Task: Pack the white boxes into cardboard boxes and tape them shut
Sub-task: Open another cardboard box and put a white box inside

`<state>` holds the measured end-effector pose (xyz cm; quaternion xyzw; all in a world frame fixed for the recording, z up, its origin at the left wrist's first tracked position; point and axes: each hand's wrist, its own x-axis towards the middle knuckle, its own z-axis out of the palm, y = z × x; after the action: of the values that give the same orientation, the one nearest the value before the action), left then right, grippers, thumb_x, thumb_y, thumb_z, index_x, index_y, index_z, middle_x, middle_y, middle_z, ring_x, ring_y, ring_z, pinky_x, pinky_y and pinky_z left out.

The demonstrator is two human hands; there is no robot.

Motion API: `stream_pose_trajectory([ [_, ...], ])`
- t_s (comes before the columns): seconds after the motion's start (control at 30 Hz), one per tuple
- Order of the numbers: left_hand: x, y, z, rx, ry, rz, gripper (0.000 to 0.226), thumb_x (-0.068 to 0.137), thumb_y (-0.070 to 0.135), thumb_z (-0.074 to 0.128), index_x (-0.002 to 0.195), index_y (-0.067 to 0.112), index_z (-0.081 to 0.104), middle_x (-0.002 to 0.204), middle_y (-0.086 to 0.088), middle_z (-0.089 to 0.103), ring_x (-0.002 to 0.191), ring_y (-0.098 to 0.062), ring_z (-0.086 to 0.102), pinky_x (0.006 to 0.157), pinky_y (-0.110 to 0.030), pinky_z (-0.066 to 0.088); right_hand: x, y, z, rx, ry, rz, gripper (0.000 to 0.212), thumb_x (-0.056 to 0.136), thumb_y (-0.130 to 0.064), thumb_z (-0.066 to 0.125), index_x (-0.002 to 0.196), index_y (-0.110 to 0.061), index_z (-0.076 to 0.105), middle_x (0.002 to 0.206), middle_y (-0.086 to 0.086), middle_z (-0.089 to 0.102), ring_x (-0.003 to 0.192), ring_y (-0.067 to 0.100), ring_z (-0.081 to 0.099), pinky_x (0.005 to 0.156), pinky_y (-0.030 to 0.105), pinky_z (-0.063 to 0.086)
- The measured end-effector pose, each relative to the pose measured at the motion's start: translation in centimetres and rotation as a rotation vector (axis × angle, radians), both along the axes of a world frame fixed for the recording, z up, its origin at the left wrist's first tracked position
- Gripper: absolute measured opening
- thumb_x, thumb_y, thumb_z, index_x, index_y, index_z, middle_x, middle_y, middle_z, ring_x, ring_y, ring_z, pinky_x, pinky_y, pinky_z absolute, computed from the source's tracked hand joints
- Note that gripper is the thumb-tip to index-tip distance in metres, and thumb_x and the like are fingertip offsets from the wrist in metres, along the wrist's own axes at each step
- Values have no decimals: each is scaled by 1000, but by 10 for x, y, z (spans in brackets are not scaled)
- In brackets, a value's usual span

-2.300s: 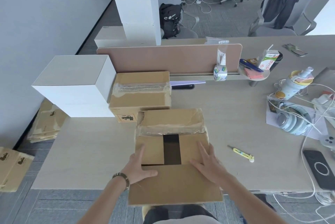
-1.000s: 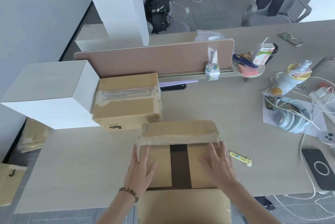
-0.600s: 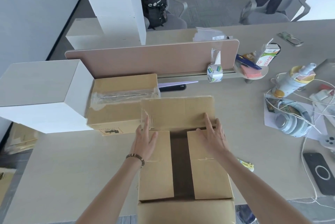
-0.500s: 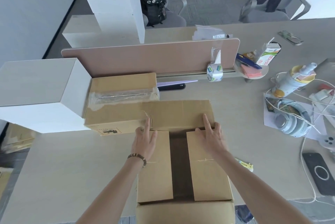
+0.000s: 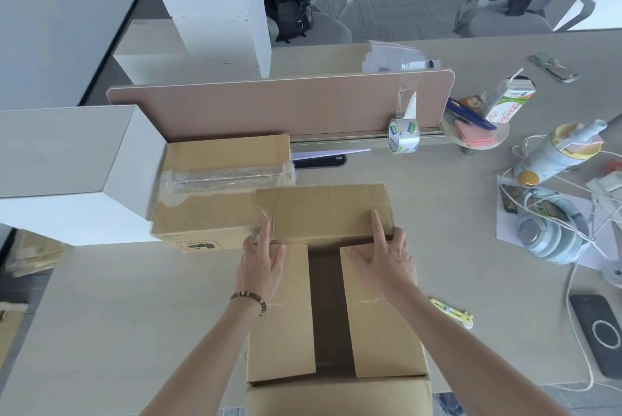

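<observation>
A cardboard box stands in front of me at the table's near edge, its two side flaps folded flat with a dark gap between them. My left hand lies flat on the left flap and my right hand on the right flap, forefingers reaching onto the far flap, which stands open. Behind it to the left sits a taped-shut cardboard box. A large white box stands at the far left. A roll of clear tape rests against the desk divider.
A yellow utility knife lies right of the box. Headphones, cables, a bottle and a phone crowd the right side. A brown divider runs across the back. Flattened cardboard lies on the floor at left.
The view has drawn closer over the box. My hands slid from the near part of the side flaps to their far end, and the taped far flap swung up and open.
</observation>
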<state>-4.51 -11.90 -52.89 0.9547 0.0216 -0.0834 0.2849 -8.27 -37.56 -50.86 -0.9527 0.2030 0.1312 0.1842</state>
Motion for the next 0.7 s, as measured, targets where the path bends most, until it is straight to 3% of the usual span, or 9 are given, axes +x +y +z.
stream_pose_trajectory([
  [0.23,4,11,10,69,51,4,62,101,53,32,153,51,-3,139,-11,38,104,-27,61,86,-40,53,13,5,3,96,-5,60,93,87,-69,48,155,-43,-10,139,10,25,125,32,42,97,42,45],
  [0.33,3,8,14,141,82,-4,73,96,61,36,152,49,-9,146,-16,33,117,-30,56,95,-43,49,10,3,-1,-37,4,123,97,85,-74,45,156,-38,-12,158,20,7,147,38,14,116,53,25],
  [0.43,-3,2,18,203,107,3,88,91,67,42,152,45,-17,157,-23,17,139,-36,36,110,-48,35,0,11,-1,-97,-5,167,101,84,-78,41,157,-31,-12,162,21,-18,150,39,-16,119,64,1],
  [0.57,-16,-6,24,270,106,-29,98,86,73,44,150,45,-24,162,-23,-9,152,-37,-1,119,-59,15,-18,27,1,-131,-12,243,110,78,-83,40,156,-29,-15,160,22,-27,148,39,-26,116,66,-11],
  [0.7,-39,-19,27,401,109,-116,109,78,81,45,153,38,-20,159,-24,-23,149,-42,-18,116,-67,2,-35,40,3,-138,-12,297,116,74,-81,50,155,-31,-17,158,22,-30,146,40,-29,115,67,-14],
])
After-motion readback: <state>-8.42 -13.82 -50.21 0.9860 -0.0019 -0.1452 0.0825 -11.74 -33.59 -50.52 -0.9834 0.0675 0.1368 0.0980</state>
